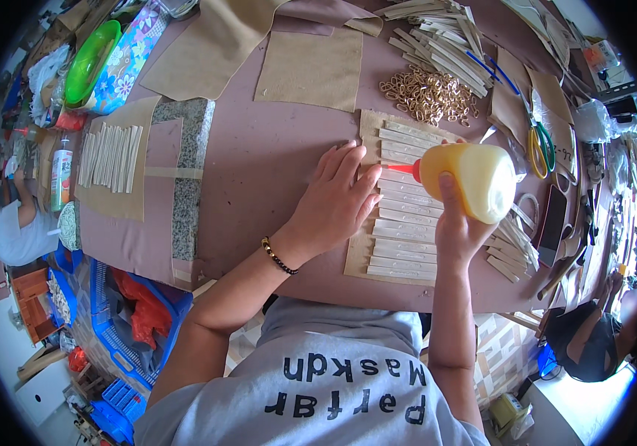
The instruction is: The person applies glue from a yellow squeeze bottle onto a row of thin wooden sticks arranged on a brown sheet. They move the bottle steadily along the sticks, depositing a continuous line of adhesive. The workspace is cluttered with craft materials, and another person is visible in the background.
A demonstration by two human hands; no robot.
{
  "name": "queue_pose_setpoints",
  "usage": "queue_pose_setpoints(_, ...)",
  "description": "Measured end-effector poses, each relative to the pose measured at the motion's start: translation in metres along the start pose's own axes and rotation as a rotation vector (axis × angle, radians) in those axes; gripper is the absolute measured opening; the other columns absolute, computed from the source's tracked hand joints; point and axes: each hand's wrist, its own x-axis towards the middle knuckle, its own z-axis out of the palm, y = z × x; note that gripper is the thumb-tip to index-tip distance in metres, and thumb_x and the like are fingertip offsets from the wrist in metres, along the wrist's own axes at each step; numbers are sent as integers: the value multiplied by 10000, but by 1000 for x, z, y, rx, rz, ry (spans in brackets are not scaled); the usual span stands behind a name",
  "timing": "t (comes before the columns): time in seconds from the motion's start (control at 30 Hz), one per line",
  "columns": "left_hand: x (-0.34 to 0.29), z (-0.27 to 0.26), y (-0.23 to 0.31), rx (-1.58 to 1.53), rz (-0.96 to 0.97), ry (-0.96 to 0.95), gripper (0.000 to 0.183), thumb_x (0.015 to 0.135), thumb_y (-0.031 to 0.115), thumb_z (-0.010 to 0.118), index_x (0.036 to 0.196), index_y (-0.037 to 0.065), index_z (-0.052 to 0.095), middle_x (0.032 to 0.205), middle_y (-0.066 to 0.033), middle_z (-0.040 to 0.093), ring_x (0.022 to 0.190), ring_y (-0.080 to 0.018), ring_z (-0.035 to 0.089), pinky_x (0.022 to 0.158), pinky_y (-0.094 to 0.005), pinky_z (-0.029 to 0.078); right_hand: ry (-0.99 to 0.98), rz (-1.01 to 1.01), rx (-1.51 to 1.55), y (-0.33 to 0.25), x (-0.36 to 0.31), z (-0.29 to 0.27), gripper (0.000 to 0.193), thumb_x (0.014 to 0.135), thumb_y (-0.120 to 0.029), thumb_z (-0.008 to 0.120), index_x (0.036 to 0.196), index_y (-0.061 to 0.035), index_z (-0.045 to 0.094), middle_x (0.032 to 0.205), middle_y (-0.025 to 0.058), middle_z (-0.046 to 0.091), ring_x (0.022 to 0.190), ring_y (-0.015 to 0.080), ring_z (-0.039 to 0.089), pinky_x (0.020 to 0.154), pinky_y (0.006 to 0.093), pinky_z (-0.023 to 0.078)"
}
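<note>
My right hand (454, 227) is wrapped round a yellow squeeze bottle (474, 178), tilted on its side with its red nozzle (400, 169) pointing left. The nozzle tip is over the left ends of a row of pale flat strips (407, 212). These strips lie side by side on a tan sheet (358, 256). My left hand (340, 192) rests palm down at the sheet's left edge, fingers stretched out and close to the nozzle tip. Nothing shows in it. The bottle hides part of the strips' right ends.
Gold metal rings (430, 93) are heaped beyond the sheet, near a pile of loose strips (444, 44). Scissors (540, 145) lie to the right. Another strip-covered tan sheet (129, 201) is at left. A blue basket (103, 312) stands below the table. Other people sit at both sides.
</note>
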Motion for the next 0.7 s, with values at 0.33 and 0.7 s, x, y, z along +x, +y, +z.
queue_pose_setpoints(0.33, 0, 1, 0, -2, -5, -16, 411, 887, 194, 636, 1235, 16, 512, 1306, -216, 404, 1263, -396, 396, 1061, -478, 357, 24, -6, -47, 0, -3, -4, 444, 782, -57, 790, 1170, 23, 589, 1113, 98, 667, 1022, 172, 629, 927, 325, 485)
queue_pose_setpoints(0.7, 0, 1, 0, 0, -2, -21, 383, 894, 192, 625, 1223, 22, 528, 1317, -206, 403, 1263, -393, 395, 1058, -478, 361, 186, -48, -70, 2, 2, -49, 462, 822, -43, 747, 1234, 25, 549, 1187, 140, 645, 1089, 203, 613, 983, 351, 466)
